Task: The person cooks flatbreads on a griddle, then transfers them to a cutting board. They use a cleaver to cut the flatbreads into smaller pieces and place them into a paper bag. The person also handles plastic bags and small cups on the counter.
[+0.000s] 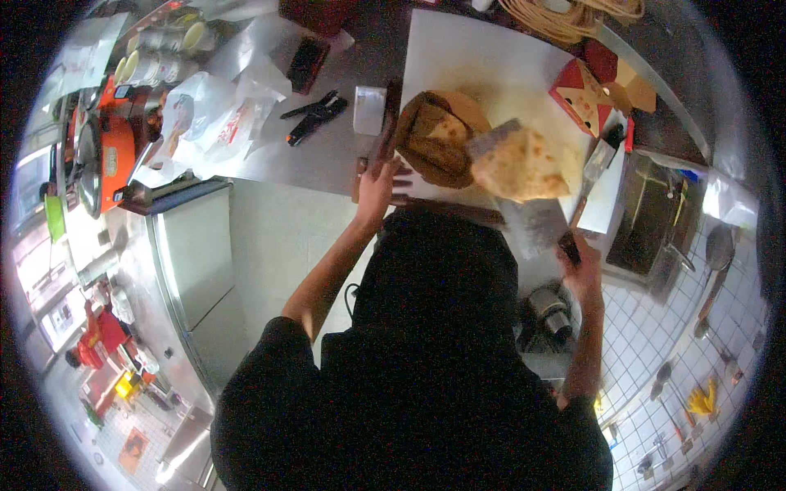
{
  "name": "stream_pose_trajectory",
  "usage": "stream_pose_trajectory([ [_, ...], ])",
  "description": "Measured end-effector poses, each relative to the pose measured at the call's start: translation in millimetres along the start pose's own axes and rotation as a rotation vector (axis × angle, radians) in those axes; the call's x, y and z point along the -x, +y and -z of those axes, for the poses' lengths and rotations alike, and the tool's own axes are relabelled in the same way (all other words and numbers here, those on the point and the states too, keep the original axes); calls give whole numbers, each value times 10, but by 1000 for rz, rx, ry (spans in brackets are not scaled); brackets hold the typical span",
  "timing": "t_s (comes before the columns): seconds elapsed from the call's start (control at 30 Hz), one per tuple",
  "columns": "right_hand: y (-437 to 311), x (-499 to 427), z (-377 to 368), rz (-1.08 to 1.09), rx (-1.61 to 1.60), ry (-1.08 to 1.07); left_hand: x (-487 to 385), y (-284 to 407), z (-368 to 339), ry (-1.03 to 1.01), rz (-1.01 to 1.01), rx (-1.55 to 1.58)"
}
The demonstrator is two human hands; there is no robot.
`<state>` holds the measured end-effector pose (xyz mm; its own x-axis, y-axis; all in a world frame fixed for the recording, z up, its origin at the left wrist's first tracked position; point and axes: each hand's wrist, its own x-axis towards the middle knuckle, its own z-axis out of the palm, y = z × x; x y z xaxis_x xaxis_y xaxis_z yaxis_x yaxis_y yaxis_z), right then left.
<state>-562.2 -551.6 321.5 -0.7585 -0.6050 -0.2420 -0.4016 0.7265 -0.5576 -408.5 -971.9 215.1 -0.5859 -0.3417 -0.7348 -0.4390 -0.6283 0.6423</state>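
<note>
My right hand grips the dark handle of a wide-bladed cleaver, whose blade is blurred. Above the blade lies a piece of browned flatbread on the white cutting board; whether the two touch I cannot tell. Left of this piece, more flatbread sits in an open brown paper bag. My left hand has its fingers spread at the board's lower left edge, beside the bag, and holds nothing that I can see.
A smartphone-like white object, black-handled tools and plastic bags lie on the left. On the board's right are a printed carton and a wooden-handled knife. Beyond is a metal sink. People stand far left.
</note>
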Motion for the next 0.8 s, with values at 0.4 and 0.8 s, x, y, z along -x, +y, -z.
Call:
stream_pose_trajectory([
  [0.4, -37, -446, 844, -470, -135, -474, -788, 210, -140, 143, -455, -379],
  [0.8, 1071, -1444, -1654, -333, -209, 481, -844, -315, -218, 78, -289, -248],
])
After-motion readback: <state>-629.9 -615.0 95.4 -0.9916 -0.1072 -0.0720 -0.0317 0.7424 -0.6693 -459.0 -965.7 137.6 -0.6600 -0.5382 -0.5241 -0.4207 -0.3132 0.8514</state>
